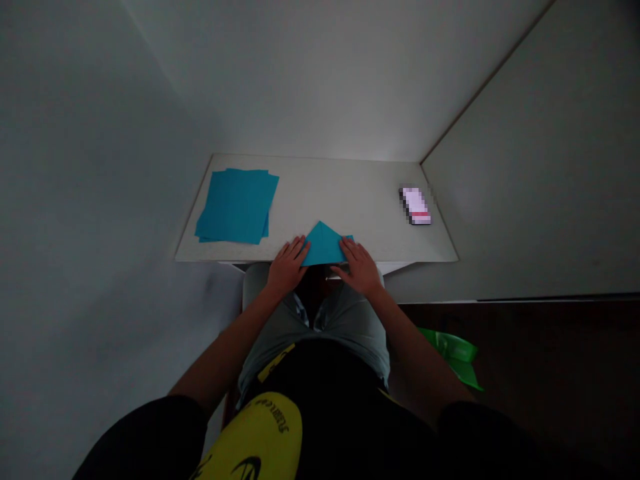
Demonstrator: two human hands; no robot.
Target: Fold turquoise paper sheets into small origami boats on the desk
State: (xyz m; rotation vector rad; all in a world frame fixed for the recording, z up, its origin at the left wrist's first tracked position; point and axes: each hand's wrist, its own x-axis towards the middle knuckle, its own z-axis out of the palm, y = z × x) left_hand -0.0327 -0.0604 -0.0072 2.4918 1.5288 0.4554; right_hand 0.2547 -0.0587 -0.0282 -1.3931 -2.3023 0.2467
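A folded sheet of blue paper lies at the front edge of the white table, its pointed top facing away from me and a crease running down from the tip. My left hand rests on its left corner with the fingers stretched out flat. On the right side, my right hand presses on the paper with extended fingers, the thumb apart and lower, near the table edge. A small blue corner shows past the right fingertips. The parts of the paper under both hands are hidden.
Several blue sheets lie in a loose stack at the table's left. A phone, blurred by pixels, lies at the right. Walls border the white table at the back and right. A green plastic object is on the floor.
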